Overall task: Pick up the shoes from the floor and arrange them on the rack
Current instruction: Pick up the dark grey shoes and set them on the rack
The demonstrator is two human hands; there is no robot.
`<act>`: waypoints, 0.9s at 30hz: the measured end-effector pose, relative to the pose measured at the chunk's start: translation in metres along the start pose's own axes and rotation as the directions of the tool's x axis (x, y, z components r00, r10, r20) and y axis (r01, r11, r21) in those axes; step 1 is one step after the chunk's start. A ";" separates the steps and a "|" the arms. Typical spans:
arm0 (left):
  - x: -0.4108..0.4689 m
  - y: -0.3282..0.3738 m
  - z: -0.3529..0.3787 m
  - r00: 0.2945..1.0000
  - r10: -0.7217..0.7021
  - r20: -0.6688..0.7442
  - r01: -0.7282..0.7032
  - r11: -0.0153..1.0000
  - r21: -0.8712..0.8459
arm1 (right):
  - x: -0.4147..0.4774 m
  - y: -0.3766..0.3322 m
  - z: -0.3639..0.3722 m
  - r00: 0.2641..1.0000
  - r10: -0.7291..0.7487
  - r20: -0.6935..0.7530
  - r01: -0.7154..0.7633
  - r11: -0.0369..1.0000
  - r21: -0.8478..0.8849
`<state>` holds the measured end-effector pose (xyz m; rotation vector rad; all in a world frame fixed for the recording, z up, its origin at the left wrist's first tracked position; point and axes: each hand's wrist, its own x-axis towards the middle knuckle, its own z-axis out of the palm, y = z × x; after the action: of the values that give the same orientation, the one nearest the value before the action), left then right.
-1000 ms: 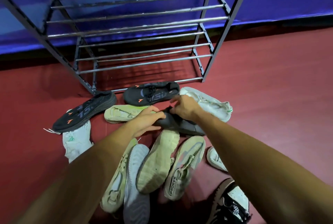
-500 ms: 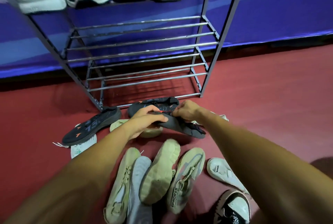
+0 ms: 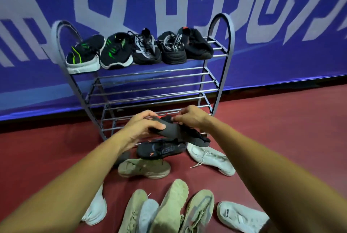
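Both my hands hold one dark grey shoe lifted off the floor, in front of the lower bars of the metal shoe rack. My left hand grips its heel end and my right hand pinches its collar near an orange tab. Right below it on the floor lies a matching black shoe with orange marks. Several black shoes stand in a row on the rack's top shelf. The two lower shelves carry nothing.
Several pale shoes lie scattered on the red floor: a beige one, a white laced one, a cluster of beige and white ones near the bottom edge. A blue banner wall stands behind the rack.
My hands have lifted the dark shoe off the pile toward the rack. My head has tilted up, so the whole rack and its top row of shoes came into view.
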<state>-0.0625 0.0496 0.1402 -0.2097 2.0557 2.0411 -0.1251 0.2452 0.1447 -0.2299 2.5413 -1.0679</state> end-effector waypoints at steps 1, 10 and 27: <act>0.000 0.007 -0.004 1.000 0.011 -0.018 -0.011 1.000 -0.023 | 0.000 -0.004 -0.004 0.999 -0.016 -0.030 0.016 1.000 -0.003; -0.013 0.057 -0.016 0.980 0.159 -0.118 -0.184 0.951 -0.250 | -0.010 -0.020 -0.040 0.968 -0.045 -0.246 0.034 0.998 -0.047; -0.038 0.110 0.020 0.893 0.420 -0.164 -0.450 0.826 -0.339 | -0.044 -0.041 -0.088 0.679 -0.067 -0.731 0.226 0.967 0.121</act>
<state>-0.0540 0.0692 0.2566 0.1359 1.8701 2.7382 -0.1198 0.2873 0.2428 0.0751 3.0917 -1.7591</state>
